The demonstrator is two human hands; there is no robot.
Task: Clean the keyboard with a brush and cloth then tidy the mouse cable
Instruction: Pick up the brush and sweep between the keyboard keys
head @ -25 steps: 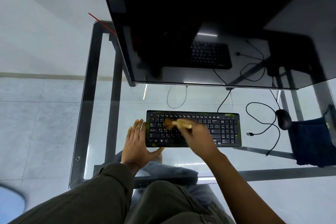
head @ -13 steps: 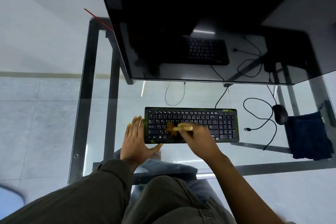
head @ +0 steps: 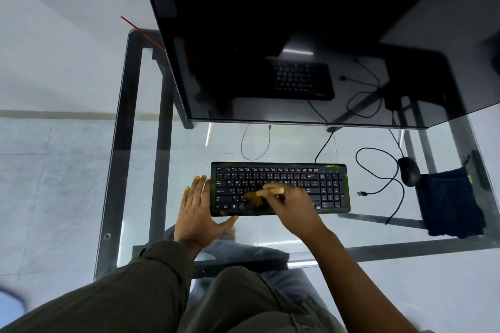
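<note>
The left hand [head: 197,208] lay flat on the glass desk [head: 130,143], fingers straight and together against the left end of the keyboard [head: 332,192], thumb spread along its near edge; it held nothing and seemed to brace the board. The keyboard sat near the middle of the desk's near edge, its long axis running left to right. The right hand [head: 292,205] pinched the pale handle of the brush [head: 270,192], which lay roughly along that axis, bristles pointing left onto the lower left key rows. The number pad lay to the right of this hand, so the sweep probably had to travel rightward. Further right the mouse cable [head: 384,178] looped loose beside the mouse [head: 409,171], and the dark cloth [head: 450,205] lay by the desk's right edge, nearer the right hand.
</note>
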